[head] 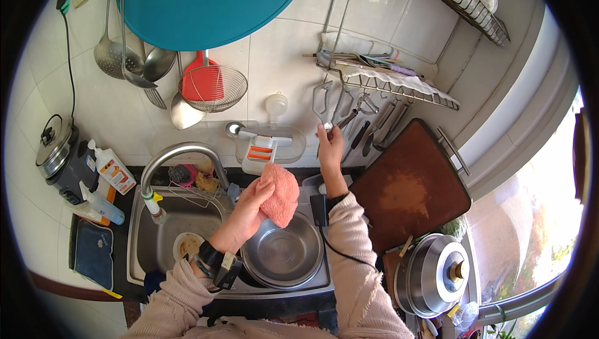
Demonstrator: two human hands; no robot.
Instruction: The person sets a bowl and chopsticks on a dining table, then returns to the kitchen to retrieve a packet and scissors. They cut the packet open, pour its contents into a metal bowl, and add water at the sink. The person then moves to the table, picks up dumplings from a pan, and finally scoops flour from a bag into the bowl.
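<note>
A folded pink terry cloth (280,194) is gripped in my left hand (248,215), between thumb and fingers, above the sink. Farther right, my right hand (331,149) is raised to the wall below the wire rack. Its fingers close around the middle of what look like grey-handled kitchen scissors (322,102), loops upward; the fingers mostly hide the lower part. Whether the scissors still hang on a hook, I cannot tell. Below my left hand, a wide stainless steel basin (283,250) rests in the right sink bowl.
A curved faucet (180,147) arches over the left sink bowl (164,231), which holds a soiled dish (188,244). Utensils hang beside a wire strainer (213,90). A brown cutting board (412,189) leans at right, near a lidded steel pot (433,276). Bottles (114,170) stand at left.
</note>
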